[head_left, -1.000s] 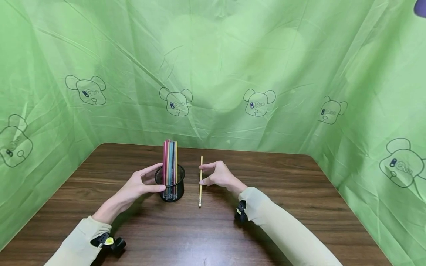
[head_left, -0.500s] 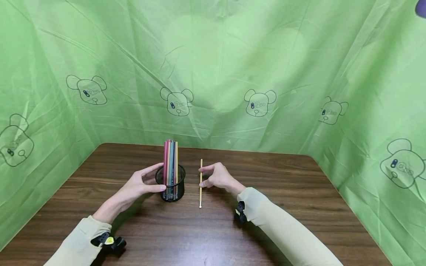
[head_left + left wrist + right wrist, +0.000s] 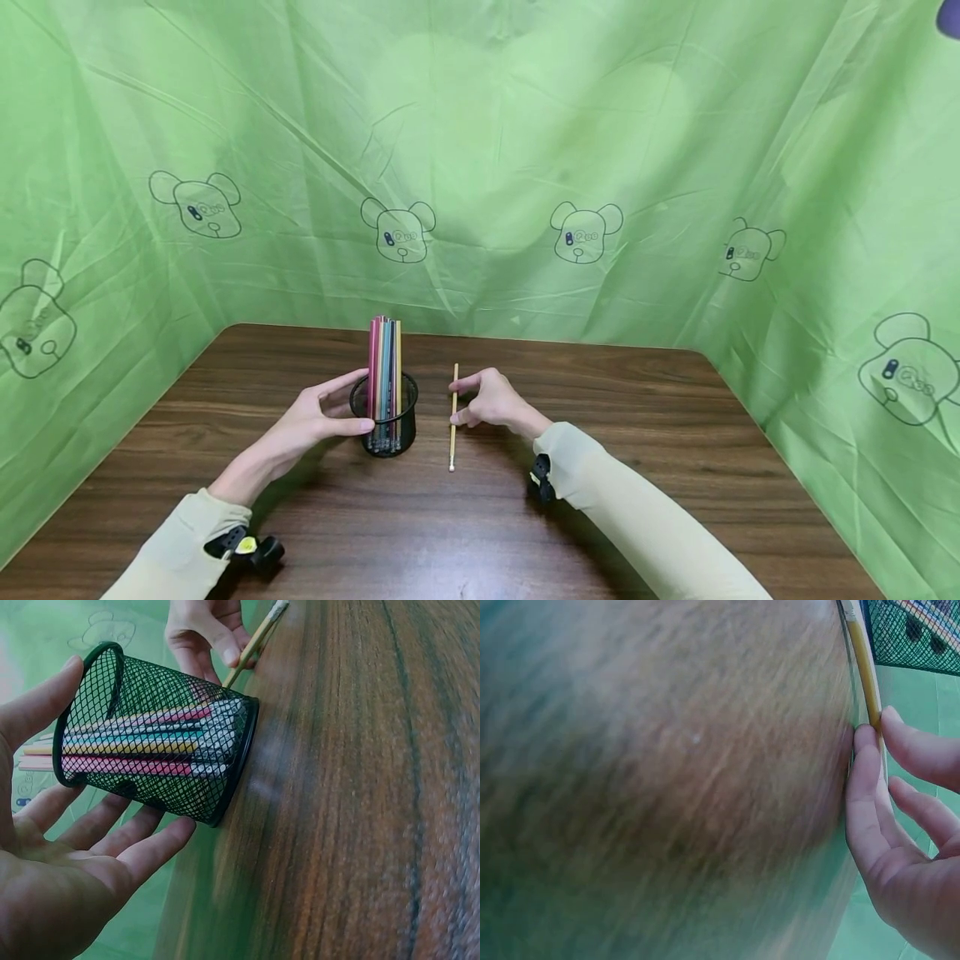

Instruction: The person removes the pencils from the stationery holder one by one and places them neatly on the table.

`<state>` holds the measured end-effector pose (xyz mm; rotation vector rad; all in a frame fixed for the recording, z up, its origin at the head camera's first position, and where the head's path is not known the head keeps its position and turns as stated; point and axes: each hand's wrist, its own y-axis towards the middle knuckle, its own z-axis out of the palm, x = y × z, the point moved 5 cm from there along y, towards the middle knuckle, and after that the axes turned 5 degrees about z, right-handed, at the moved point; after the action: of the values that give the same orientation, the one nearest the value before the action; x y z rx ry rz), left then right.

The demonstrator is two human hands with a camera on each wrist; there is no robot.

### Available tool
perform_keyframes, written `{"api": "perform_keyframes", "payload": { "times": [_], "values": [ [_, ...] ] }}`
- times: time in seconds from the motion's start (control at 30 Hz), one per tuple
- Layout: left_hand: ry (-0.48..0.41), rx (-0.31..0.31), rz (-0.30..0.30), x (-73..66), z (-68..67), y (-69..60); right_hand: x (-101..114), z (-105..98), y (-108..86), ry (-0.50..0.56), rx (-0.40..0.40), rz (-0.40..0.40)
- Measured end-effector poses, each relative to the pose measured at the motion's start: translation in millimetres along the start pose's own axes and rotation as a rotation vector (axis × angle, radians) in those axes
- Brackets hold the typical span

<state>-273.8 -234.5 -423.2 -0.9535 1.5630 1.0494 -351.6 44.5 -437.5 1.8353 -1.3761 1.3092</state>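
Note:
A black mesh pencil cup (image 3: 406, 427) stands upright on the wooden table, left of centre. Several coloured pencils (image 3: 385, 367) stand in it, leaning to its left side. My left hand (image 3: 309, 417) holds the cup from the left. In the left wrist view, the thumb of my left hand (image 3: 75, 877) touches the rim and the fingers lie along the opposite side. To the right of the cup, my right hand (image 3: 493, 398) pinches a yellow pencil (image 3: 452, 442) between thumb and fingers. The pencil's pale end (image 3: 849, 610) points toward the person, low over the table.
The dark brown table (image 3: 637, 392) extends around both hands. A green cloth (image 3: 495, 150) with printed bear heads hangs behind the table and along both sides. A black wrist device (image 3: 247, 546) sits on the left sleeve; another wrist device (image 3: 542, 479) is on the right.
My right hand has moved slightly toward the person, with the yellow pencil in its pinch. My left hand and the cup have stayed in place.

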Motion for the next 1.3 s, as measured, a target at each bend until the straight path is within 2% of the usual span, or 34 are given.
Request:
{"api": "perform_keyframes", "payload": {
  "times": [0.47, 0.9, 1.3],
  "values": [
    [0.002, 0.003, 0.004, 0.4, -0.1, -0.1, 4.8, 5.1, 1.7, -0.058, 0.019, 0.015],
    [-0.002, 0.010, 0.005, -1.6, 0.4, -0.1, 4.8, 6.3, 4.3, -0.205, 0.005, 0.000],
    [0.023, 0.000, 0.000, -2.0, -0.1, -0.4, 8.6, 3.7, -0.3, -0.226, 0.045, -0.040]
  ]
}}
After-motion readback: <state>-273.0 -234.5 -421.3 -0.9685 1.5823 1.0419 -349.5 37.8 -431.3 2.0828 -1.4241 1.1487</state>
